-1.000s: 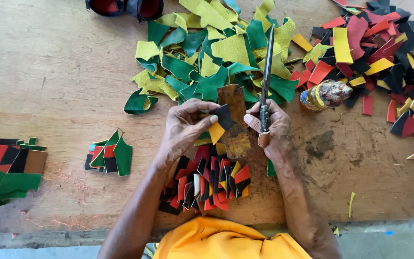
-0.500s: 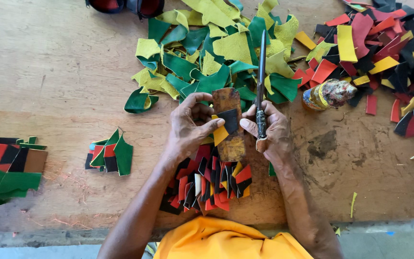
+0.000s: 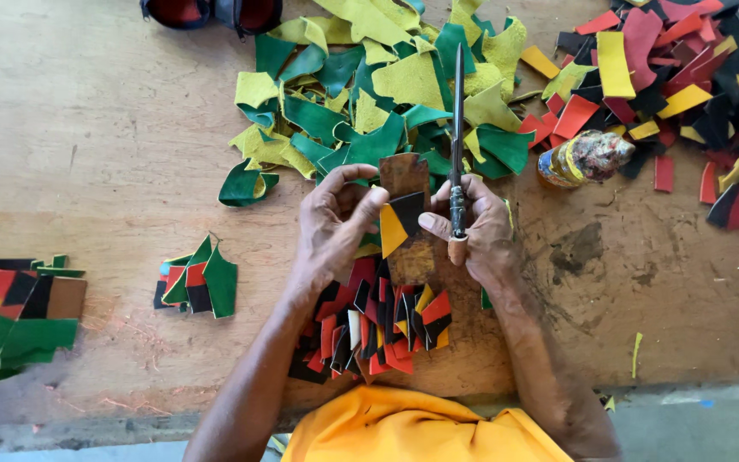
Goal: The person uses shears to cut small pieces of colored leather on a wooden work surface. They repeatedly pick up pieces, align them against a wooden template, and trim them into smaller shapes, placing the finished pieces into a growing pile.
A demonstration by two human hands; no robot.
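Leather scrap [image 3: 402, 224], black and yellow, sits near the desk's front edge over a brown cutting block [image 3: 407, 214], apparently so a blade can work against something firm. Sorted stacks [image 3: 10, 308] lie at the desk's left edge. The left hand [image 3: 335, 227] pinches the scrap between thumb and fingers, steadying it. The right hand [image 3: 476, 231] is closed around a long dark blade [image 3: 458, 128], point aimed at the far edge, beside the scrap. Red and black offcuts [image 3: 686, 77] heap at the far right corner.

yellow-and-black leather piece [image 3: 399, 224] | pinched, over brown board | awl [image 3: 458, 145] | upright, gripped
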